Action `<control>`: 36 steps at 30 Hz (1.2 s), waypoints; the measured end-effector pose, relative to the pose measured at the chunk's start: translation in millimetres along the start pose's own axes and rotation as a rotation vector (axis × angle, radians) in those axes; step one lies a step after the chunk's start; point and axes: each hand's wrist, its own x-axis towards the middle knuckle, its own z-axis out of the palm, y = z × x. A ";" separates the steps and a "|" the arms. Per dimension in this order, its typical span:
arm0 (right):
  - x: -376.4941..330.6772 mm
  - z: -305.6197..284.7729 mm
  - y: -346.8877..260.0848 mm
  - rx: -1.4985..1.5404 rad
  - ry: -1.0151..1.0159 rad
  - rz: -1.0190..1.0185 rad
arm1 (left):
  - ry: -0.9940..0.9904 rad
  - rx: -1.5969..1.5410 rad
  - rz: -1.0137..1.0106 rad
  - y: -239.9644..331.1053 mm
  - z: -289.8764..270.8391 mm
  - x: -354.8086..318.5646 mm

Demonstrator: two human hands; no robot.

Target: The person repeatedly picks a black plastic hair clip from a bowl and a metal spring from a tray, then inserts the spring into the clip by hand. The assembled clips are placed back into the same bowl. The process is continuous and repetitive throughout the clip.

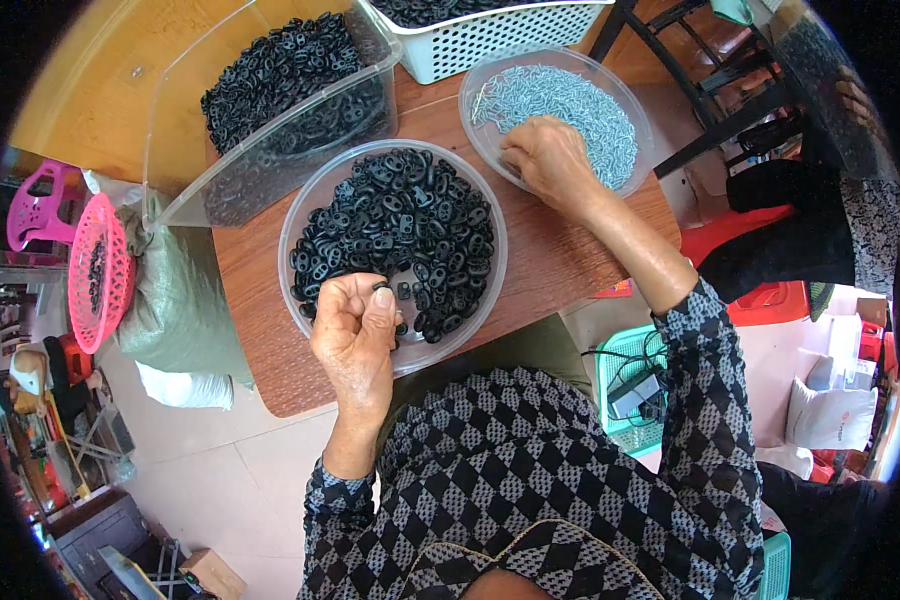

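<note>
My left hand (355, 325) is over the near left rim of a round clear tub (288, 240), its thumb and fingers pinching a small black plastic piece (381, 287). Many oval black plastic pieces with two holes (402, 215) fill that tub. To the right, my right hand (550, 160) reaches over the rim of a second clear tub (645, 130). Its fingers are bent and drawn together at the edge of a heap of small silvery screws (570, 105); what lies between the fingertips is hidden.
Behind the tubs stand a clear rectangular bin (270, 150) of black pieces and a white perforated basket (510, 40). All rest on a brown wooden table (260, 300). A pink basket (100, 275) is at the left, a green basket (630, 385) low at the right. Another person sits at the far right.
</note>
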 end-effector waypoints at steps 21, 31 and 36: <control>-51.3 -12.9 -141.5 0.791 0.240 -0.239 | 0.097 -0.040 0.120 4.3 15.0 -2.8; -47.3 -15.4 -140.0 0.789 0.230 -0.249 | 0.053 -0.279 -0.059 5.4 6.7 -0.3; -48.8 -21.2 -135.9 1.144 -0.029 0.188 | -0.001 -0.468 -0.247 8.0 -2.9 7.2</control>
